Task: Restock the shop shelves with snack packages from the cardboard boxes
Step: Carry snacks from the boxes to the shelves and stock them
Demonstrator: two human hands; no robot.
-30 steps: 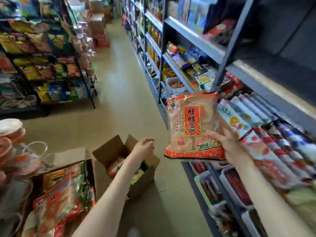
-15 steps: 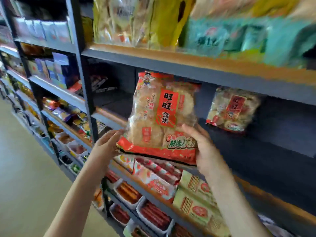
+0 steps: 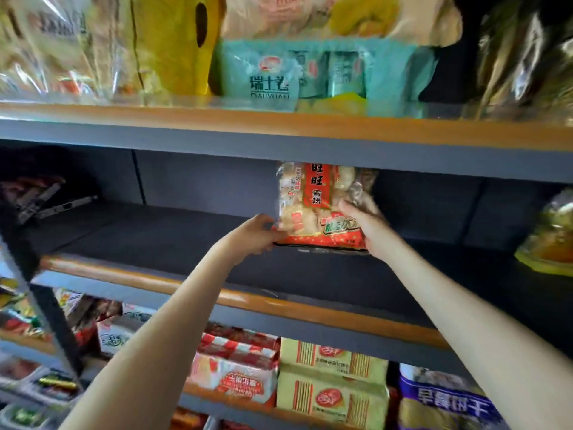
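Well back on the middle shelf (image 3: pixel 186 287), my left grip (image 3: pixel 257 234) and right grip (image 3: pixel 369 228) pinched the rice cracker bag (image 3: pixel 319 206) by its bottom corners, upright, its top hidden behind the upper shelf (image 3: pixel 279 135) edge, open board stretching leftward

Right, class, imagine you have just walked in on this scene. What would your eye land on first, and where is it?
The red-and-clear rice cracker bag stands out first. It is held upright over the middle of a dark, mostly bare shelf, gripped on either side by the left hand and the right hand. Next comes the teal package on the shelf above it.
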